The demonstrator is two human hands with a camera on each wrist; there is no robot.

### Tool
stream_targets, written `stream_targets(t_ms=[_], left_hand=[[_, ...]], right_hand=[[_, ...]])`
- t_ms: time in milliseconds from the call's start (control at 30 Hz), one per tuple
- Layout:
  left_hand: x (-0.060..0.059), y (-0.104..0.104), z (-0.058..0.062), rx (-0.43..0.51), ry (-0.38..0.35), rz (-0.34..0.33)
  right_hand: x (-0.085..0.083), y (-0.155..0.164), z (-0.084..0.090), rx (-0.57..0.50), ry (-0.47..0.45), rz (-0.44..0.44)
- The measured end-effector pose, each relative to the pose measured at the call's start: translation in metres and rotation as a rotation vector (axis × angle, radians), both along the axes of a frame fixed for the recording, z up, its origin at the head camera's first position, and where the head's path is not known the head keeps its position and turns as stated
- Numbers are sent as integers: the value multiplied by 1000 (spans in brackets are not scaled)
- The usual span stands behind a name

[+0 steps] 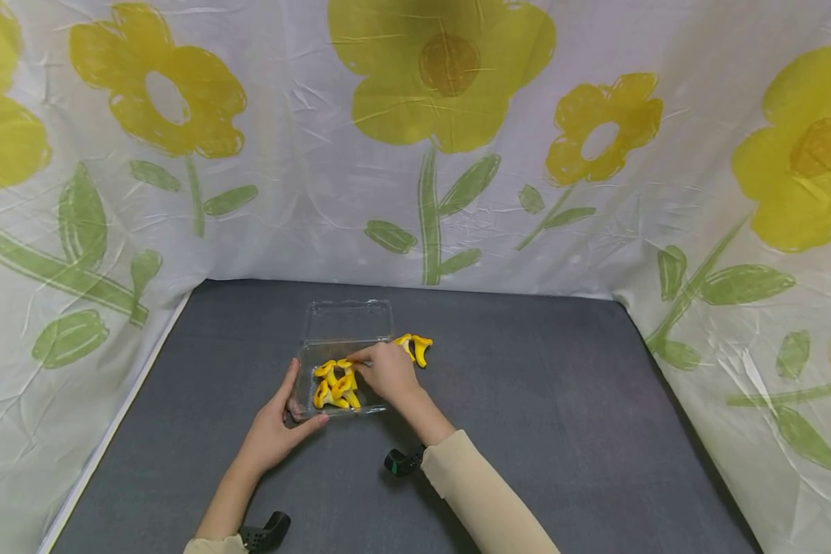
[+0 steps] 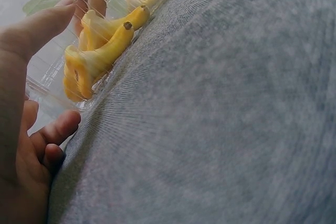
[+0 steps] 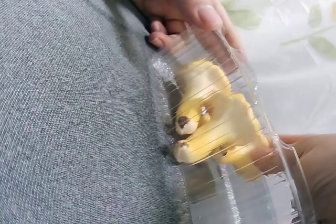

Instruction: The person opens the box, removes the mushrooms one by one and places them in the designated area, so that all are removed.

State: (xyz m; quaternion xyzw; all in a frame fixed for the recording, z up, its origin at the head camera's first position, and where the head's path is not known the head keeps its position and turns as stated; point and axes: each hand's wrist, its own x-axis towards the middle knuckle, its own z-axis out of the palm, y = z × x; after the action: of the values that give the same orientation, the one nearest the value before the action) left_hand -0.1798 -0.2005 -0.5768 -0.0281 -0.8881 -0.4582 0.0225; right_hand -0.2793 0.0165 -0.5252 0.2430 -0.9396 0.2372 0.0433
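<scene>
**Light box, loose bananas: where this could slip**

A clear plastic box (image 1: 339,377) with its lid hinged open toward the far side sits on the grey mat (image 1: 526,400), near the middle. Inside lies a small heap of toy bananas (image 1: 335,385), and two more bananas (image 1: 415,348) lie on the mat just beside the box's far right corner.

The left hand (image 1: 277,427) grips the near left corner of the box, thumb along the left wall and fingers curled against the near edge. The right hand (image 1: 388,371) reaches in from the right, fingertips down among the heap; whether it pinches a banana or only touches one I cannot tell, since its fingers hide the contact.

The box looks thin and light. If the left hand eases off, a push from the right hand could slide or tip it and spill the heap. The heap stands close to the rim, so another banana dropped on top might roll out. The open lid could also flop forward onto the right hand's fingers.
</scene>
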Motion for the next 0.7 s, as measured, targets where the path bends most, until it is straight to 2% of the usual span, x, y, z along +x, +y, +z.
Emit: stream_targets(t_ms=[167,433,700], left_hand=[[0,1,0,-5,-8,0],[1,2,4,20,-16,-8],[-1,0,-2,0,-6,-9]], right_hand=[[1,5,4,-85,-11,23],[2,12,6,-127,24,25],[1,21,8,-236,20,4]])
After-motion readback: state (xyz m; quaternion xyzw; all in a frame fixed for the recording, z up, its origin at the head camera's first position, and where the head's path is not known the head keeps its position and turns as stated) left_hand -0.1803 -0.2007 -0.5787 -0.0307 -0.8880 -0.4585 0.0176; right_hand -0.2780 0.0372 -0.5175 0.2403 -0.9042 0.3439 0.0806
